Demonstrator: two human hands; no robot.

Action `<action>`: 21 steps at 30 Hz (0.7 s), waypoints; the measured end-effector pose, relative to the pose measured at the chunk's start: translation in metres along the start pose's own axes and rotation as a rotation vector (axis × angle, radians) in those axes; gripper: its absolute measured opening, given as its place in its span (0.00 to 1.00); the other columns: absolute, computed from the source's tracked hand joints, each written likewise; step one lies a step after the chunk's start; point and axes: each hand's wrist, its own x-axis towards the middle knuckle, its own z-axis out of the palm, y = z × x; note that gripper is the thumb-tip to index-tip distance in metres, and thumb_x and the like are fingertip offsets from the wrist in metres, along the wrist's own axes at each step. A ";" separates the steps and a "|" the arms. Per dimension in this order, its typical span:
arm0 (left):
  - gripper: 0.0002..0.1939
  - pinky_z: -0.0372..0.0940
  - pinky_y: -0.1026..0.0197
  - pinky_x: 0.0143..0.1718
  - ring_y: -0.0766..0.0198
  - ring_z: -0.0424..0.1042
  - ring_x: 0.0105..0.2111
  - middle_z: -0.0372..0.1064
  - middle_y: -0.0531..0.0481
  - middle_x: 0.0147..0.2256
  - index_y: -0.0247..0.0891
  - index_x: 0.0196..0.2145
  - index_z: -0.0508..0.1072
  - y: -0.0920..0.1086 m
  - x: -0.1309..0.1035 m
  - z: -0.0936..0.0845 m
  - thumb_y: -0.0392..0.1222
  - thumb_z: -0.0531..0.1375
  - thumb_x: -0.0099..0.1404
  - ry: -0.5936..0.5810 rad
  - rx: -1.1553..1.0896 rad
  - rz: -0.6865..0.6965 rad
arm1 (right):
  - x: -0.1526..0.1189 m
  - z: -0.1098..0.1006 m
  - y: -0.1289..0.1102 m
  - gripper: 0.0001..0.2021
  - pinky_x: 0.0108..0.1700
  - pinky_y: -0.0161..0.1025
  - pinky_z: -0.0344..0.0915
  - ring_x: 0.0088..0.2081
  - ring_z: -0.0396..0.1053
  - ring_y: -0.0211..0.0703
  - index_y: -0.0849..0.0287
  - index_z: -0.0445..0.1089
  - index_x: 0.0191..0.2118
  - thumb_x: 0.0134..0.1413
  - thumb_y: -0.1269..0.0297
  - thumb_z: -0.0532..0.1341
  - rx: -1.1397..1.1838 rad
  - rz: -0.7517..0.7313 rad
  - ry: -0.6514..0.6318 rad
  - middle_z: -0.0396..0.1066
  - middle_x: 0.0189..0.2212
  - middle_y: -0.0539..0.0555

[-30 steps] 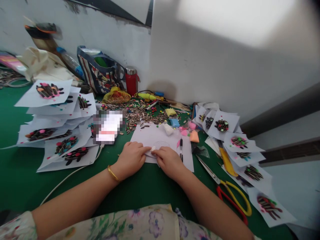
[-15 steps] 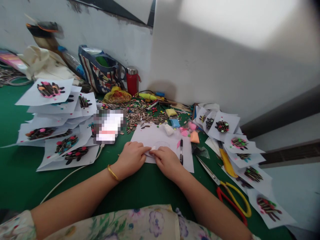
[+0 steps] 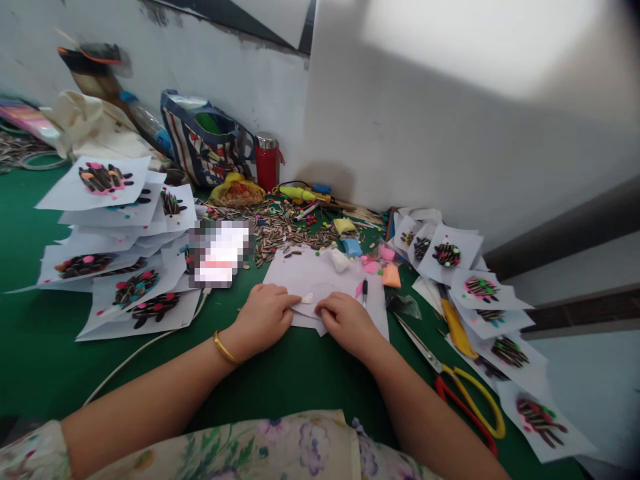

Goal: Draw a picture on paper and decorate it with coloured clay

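My left hand [image 3: 267,320] rests at the left edge of a white sheet of paper [image 3: 330,267], its index fingertip against a small white lump [image 3: 307,298] that looks like soft clay. Its thumb is low at the sheet's edge, and the paper seems to lie between thumb and finger. Faint circular lines [image 3: 325,290] are drawn on the paper. My right hand [image 3: 347,323] is closed over the paper's near edge with curled fingers; what they hold, if anything, is hidden. Beyond that hand lies a black pen [image 3: 365,290], partly covered.
Packets of white [image 3: 339,260], blue [image 3: 352,247] and orange clay [image 3: 391,275] lie behind and right. Scissors [image 3: 440,367] lie at right. Decorated sheets are stacked left [image 3: 115,227] and right [image 3: 480,293]. Sunflower seeds [image 3: 275,227], a phone [image 3: 220,253] and a red flask [image 3: 267,163] stand behind.
My right hand has drawn back to the right, off the white lump, and now covers part of the pen. A paper corner shows between the hands. My left hand stays nearly still.
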 end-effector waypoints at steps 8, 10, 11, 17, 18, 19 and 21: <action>0.18 0.56 0.53 0.44 0.57 0.69 0.40 0.73 0.48 0.35 0.43 0.45 0.76 0.001 0.000 0.000 0.33 0.53 0.61 0.000 0.007 -0.002 | 0.001 0.008 -0.001 0.13 0.47 0.38 0.62 0.42 0.68 0.42 0.55 0.75 0.46 0.60 0.72 0.56 -0.033 -0.025 -0.002 0.73 0.37 0.53; 0.18 0.56 0.53 0.44 0.57 0.69 0.40 0.73 0.49 0.35 0.43 0.45 0.76 0.001 0.000 -0.001 0.33 0.53 0.61 -0.003 0.004 -0.004 | 0.001 0.009 -0.001 0.13 0.47 0.38 0.62 0.43 0.68 0.42 0.55 0.75 0.47 0.61 0.72 0.56 -0.046 -0.023 -0.002 0.73 0.37 0.53; 0.19 0.56 0.53 0.44 0.57 0.69 0.41 0.73 0.49 0.35 0.43 0.46 0.76 0.001 0.000 -0.001 0.33 0.53 0.61 -0.005 0.001 -0.004 | 0.001 0.009 0.000 0.13 0.47 0.38 0.62 0.43 0.68 0.42 0.55 0.75 0.47 0.61 0.71 0.56 -0.046 -0.021 -0.002 0.73 0.37 0.53; 0.19 0.56 0.53 0.44 0.57 0.69 0.40 0.73 0.48 0.35 0.43 0.45 0.76 0.002 0.001 -0.002 0.32 0.53 0.61 -0.008 0.001 -0.005 | 0.001 0.008 0.001 0.12 0.48 0.37 0.62 0.44 0.68 0.42 0.56 0.75 0.45 0.62 0.71 0.55 -0.040 -0.005 -0.001 0.73 0.38 0.54; 0.19 0.56 0.53 0.44 0.57 0.69 0.40 0.73 0.48 0.35 0.43 0.45 0.76 0.001 0.001 -0.002 0.32 0.53 0.61 -0.005 0.004 -0.005 | 0.001 0.008 0.001 0.12 0.49 0.38 0.62 0.44 0.68 0.42 0.56 0.75 0.45 0.61 0.72 0.56 -0.045 0.000 0.000 0.73 0.38 0.54; 0.19 0.56 0.53 0.43 0.57 0.69 0.40 0.73 0.48 0.35 0.43 0.45 0.76 0.001 0.001 -0.001 0.32 0.53 0.61 -0.003 0.006 -0.004 | 0.002 0.008 0.001 0.12 0.49 0.38 0.62 0.44 0.68 0.42 0.56 0.75 0.46 0.61 0.72 0.56 -0.046 0.003 -0.001 0.74 0.38 0.54; 0.18 0.56 0.54 0.43 0.57 0.69 0.40 0.73 0.49 0.35 0.43 0.45 0.76 0.001 0.001 -0.001 0.32 0.53 0.61 0.001 0.006 0.000 | 0.002 0.008 0.001 0.13 0.48 0.38 0.62 0.44 0.69 0.42 0.56 0.75 0.45 0.61 0.72 0.56 -0.037 0.005 -0.005 0.74 0.39 0.54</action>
